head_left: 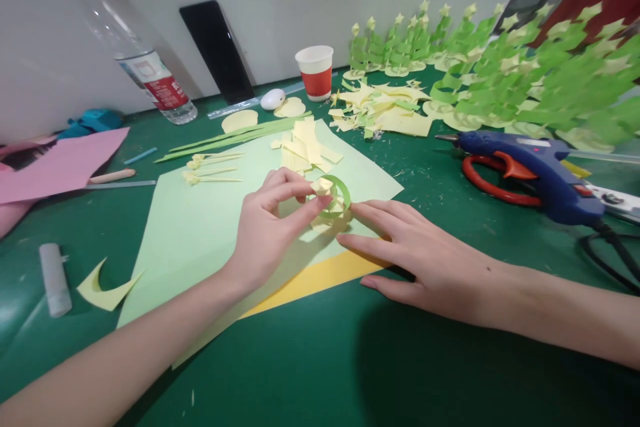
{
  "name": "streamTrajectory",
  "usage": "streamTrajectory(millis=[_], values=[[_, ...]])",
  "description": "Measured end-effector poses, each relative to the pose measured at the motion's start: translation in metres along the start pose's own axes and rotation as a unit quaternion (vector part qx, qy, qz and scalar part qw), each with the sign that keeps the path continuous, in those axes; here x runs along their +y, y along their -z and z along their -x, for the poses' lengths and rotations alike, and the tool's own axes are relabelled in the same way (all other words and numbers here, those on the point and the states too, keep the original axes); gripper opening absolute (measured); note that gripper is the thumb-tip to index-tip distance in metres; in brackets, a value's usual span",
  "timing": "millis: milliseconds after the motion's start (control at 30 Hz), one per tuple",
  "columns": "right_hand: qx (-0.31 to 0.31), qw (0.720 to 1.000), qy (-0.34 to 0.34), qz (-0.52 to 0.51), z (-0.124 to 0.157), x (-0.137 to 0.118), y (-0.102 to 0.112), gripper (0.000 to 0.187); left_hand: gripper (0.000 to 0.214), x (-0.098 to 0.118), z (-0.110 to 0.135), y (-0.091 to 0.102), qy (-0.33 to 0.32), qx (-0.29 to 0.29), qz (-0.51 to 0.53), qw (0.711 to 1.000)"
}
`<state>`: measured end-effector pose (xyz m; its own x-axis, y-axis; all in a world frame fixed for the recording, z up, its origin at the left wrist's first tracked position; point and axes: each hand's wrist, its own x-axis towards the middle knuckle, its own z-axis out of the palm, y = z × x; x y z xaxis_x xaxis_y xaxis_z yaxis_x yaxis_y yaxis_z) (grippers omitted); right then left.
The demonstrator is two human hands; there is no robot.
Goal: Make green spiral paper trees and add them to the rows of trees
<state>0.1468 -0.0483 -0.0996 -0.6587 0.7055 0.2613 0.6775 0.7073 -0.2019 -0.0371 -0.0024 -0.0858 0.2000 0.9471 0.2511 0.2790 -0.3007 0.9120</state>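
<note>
Between thumb and forefinger, my left hand (273, 223) pinches a small pale yellow paper star (321, 186). A curled green paper strip (343, 192) loops around just beside the star. Yellow paper (326, 221) shows below it, partly covered by my fingers. My right hand (413, 240) lies low with its fingers stretched out and apart. Its forefinger tip is at the right edge of the green loop; whether it touches cannot be made out. Under both hands are light green paper sheets (200, 240) and a yellow-orange sheet (310, 280).
Star-topped sticks (215, 170) and cut strips (305, 143) lie on the sheet. Behind stand a paper cup (316, 73), phone (217, 50) and bottle (145, 67). At right are a blue glue gun (530, 160), scissors (490, 190), paper scraps (385, 110) and several spiral paper trees (520, 73).
</note>
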Motion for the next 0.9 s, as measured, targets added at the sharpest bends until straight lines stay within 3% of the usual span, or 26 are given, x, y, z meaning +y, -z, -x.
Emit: streamTrajectory(millis=[167, 267, 567, 900], values=[[0.150, 0.985, -0.068, -0.041, -0.001, -0.004, 0.010, 0.016, 0.009, 0.002, -0.001, 0.000, -0.003, 0.000, -0.009, 1.000], [0.186, 0.970, -0.122, -0.095, -0.008, -0.006, 0.022, 0.014, 0.011, 0.003, -0.001, 0.000, -0.011, -0.005, -0.006, 1.000], [0.166, 0.956, -0.158, -0.183, -0.045, 0.003, 0.034, 0.013, 0.007, 0.001, -0.001, 0.002, -0.010, -0.019, 0.014, 1.000], [0.134, 0.946, -0.157, -0.250, -0.056, 0.006, 0.032, 0.010, 0.009, 0.003, 0.000, 0.002, -0.004, -0.021, 0.007, 1.000]])
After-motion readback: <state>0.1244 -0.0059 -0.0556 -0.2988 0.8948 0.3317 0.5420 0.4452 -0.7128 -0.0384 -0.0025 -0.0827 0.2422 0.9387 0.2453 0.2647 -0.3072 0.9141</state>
